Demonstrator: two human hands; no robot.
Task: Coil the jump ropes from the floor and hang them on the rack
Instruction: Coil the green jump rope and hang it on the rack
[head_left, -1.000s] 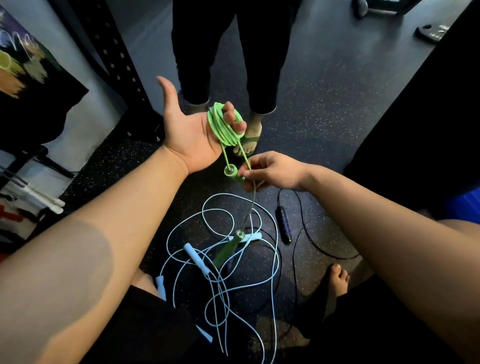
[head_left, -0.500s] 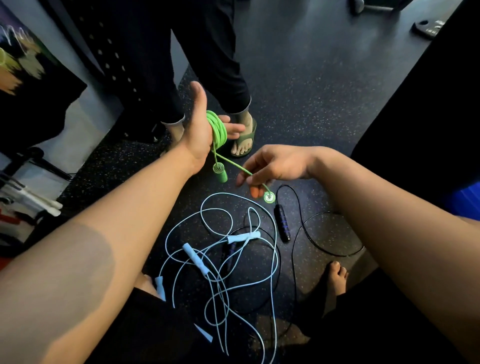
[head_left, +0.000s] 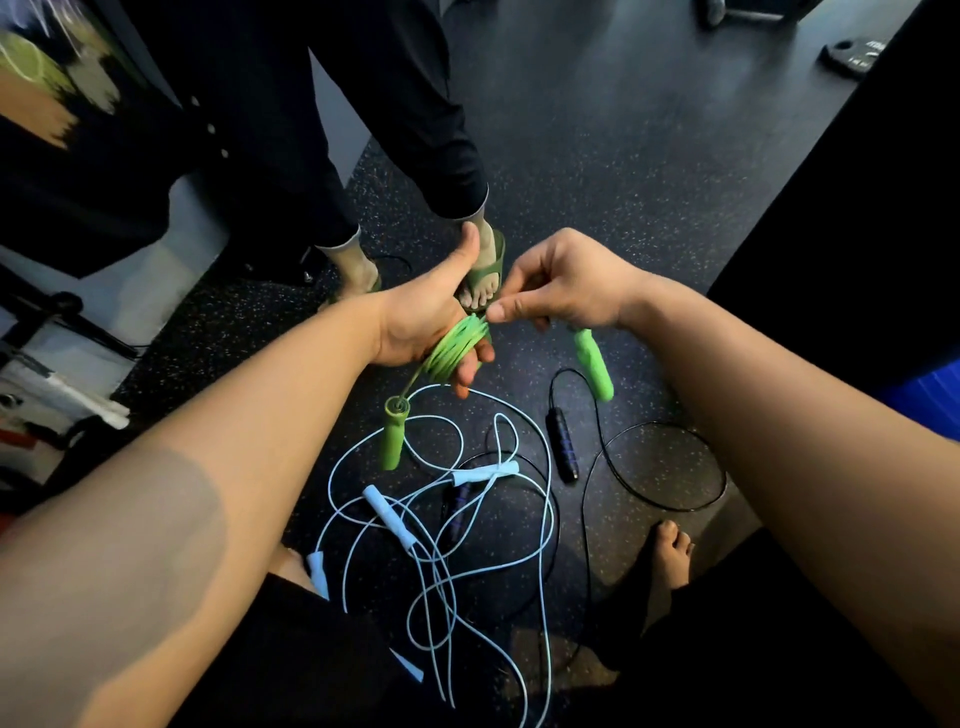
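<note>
A green jump rope (head_left: 457, 345) is wound in a coil around the fingers of my left hand (head_left: 426, 322). One green handle (head_left: 393, 435) dangles below that hand. My right hand (head_left: 561, 286) pinches the green cord at the coil, and the other green handle (head_left: 594, 364) hangs under it. On the dark floor below lie a tangled light blue jump rope (head_left: 441, 525) and a black jump rope (head_left: 563, 444) with a dark handle. No rack for hanging can be made out for certain.
Another person stands just beyond my hands in black trousers, with a green sandal (head_left: 485, 270). My bare foot (head_left: 667, 551) rests by the black cord. A black perforated upright (head_left: 208, 124) stands at the left. A weight plate (head_left: 852, 52) lies far right.
My right hand has risen from low by the floor up to the coil and now pinches the cord there. The second green handle now hangs under it. The left hand has dropped slightly.
</note>
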